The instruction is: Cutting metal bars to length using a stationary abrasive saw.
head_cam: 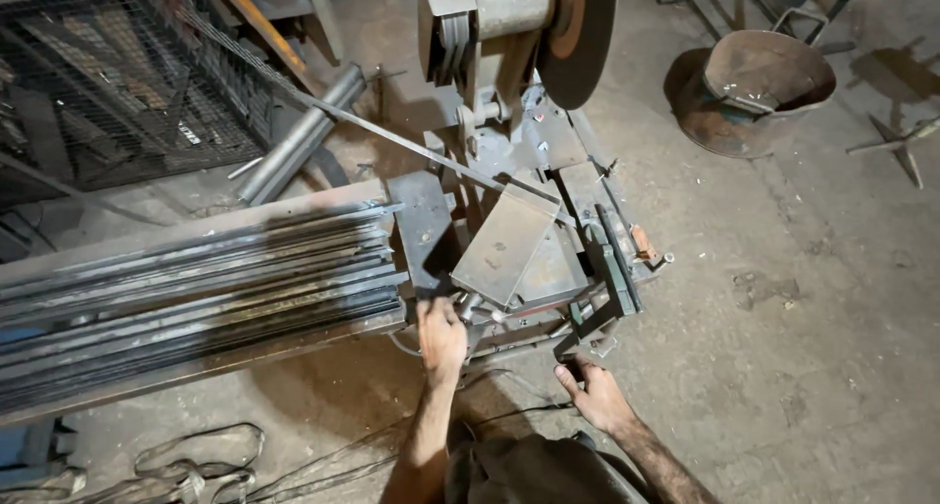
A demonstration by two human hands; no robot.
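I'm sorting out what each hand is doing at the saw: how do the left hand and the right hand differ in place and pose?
The left hand reaches further forward, onto the near edge of the chop saw's base; the right hand sits lower and nearer the body. The left hand lies beside the ends of the stacked steel bars; the right hand touches the dark vise handle. Both are bare, backs up, and whether either grip is closed is unclear.

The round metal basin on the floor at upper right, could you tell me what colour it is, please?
Rusty brown basin, seen in the head view.
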